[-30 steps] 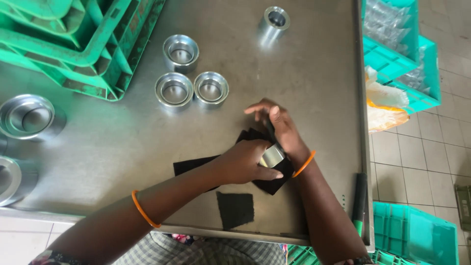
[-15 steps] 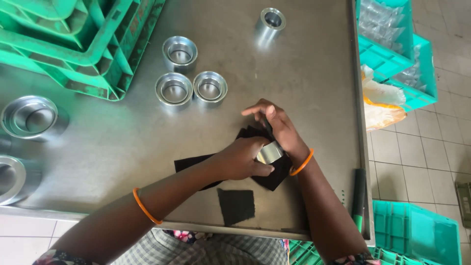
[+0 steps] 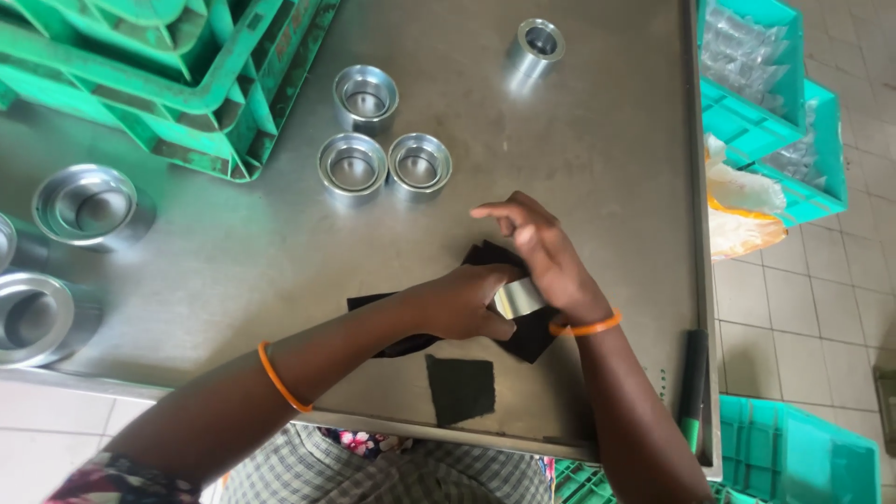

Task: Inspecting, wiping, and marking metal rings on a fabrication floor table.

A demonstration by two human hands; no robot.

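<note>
My left hand is closed around a small shiny metal ring, fingers curled over its near side, and my right hand cups it from the far side, the index finger lifted and stretched out toward the left. Both hands meet on the ring just above the steel table, near its front edge. Under and around the ring lies a piece of black abrasive cloth, partly hidden by my palms; I cannot tell whether it wraps the ring or only lies beneath it. A second black square lies flat just in front of my wrists.

To do this well, I judge I should keep the left hand firm so the ring does not slip, and let the right hand press the cloth evenly against the metal rather than at one spot.

Farther out stand three wider metal cups in a cluster, and one tall sleeve well apart near the far edge. Green crates sit at the far left corner, larger metal bowls at the left.
</note>
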